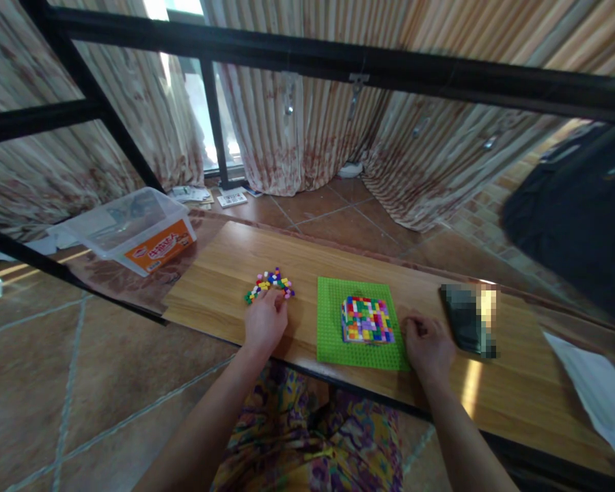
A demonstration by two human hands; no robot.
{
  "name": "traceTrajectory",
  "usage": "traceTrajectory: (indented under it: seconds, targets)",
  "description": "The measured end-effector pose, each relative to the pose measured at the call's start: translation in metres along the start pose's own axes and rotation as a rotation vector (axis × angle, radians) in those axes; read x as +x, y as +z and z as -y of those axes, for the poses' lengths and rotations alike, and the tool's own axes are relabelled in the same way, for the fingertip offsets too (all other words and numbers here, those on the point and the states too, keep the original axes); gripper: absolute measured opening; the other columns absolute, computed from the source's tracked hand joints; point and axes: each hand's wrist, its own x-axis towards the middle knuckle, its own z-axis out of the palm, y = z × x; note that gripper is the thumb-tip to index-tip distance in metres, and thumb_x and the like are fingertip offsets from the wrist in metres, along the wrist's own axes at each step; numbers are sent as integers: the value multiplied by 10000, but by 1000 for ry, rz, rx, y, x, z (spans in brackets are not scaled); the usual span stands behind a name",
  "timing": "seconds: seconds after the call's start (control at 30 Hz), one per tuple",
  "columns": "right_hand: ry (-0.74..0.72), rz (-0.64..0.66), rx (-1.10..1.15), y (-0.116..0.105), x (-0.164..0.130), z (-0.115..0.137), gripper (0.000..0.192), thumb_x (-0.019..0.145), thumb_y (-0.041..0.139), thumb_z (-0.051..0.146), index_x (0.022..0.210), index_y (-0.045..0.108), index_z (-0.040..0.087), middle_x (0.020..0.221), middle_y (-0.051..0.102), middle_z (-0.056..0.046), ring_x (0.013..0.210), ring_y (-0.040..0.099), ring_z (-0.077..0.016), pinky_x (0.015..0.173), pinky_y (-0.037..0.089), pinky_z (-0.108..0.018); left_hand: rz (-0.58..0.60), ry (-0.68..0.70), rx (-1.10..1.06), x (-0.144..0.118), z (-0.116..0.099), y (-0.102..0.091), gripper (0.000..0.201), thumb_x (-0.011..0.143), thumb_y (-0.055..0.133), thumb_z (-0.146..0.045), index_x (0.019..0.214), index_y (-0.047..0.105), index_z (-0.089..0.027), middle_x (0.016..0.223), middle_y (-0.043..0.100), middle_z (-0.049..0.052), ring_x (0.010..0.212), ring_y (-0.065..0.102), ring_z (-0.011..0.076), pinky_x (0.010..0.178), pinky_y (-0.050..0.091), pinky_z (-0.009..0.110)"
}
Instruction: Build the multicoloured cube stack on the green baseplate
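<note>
My left hand (266, 320) is at the near side of a loose pile of small coloured building bricks (271, 279), its fingertips bent down against them. Whether a brick sits between those fingers is hidden. A block of many-coloured bricks (367, 319) stands on a green studded baseplate (331, 342) in front of me. Just beyond the plate's right edge lies my right hand (430, 345), fingers curled in and pressed together. What they hold, if anything, does not show.
All this lies on a long wooden board (215, 273). A dark phone (461, 318), partly blurred out, lies right of my right hand. A clear plastic box (148, 232) with an orange label stands beyond the board's left end. White paper (594, 389) lies at the right end.
</note>
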Motion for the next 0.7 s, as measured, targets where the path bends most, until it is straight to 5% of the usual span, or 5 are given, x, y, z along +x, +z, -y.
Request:
traceTrajectory:
  seconds: [0.37,0.7]
  targets:
    - [7,17,-7,1,0,-1,343,802,439,382,851,701,166,845,624,-80,708,517,-169,627,335,-277,38,14,148,9,-11,5,170,882,469,-254,890,629,-195,963,649,72,844,609,193,705,444,281]
    - [19,23,19,1,0,0,350,805,433,391,852,699,168,849,616,-79,670,494,-156,625,334,-280,197,188,-317,-18,-52,4,79,849,494,-190,857,572,-190,791,632,13,693,593,130,654,438,239]
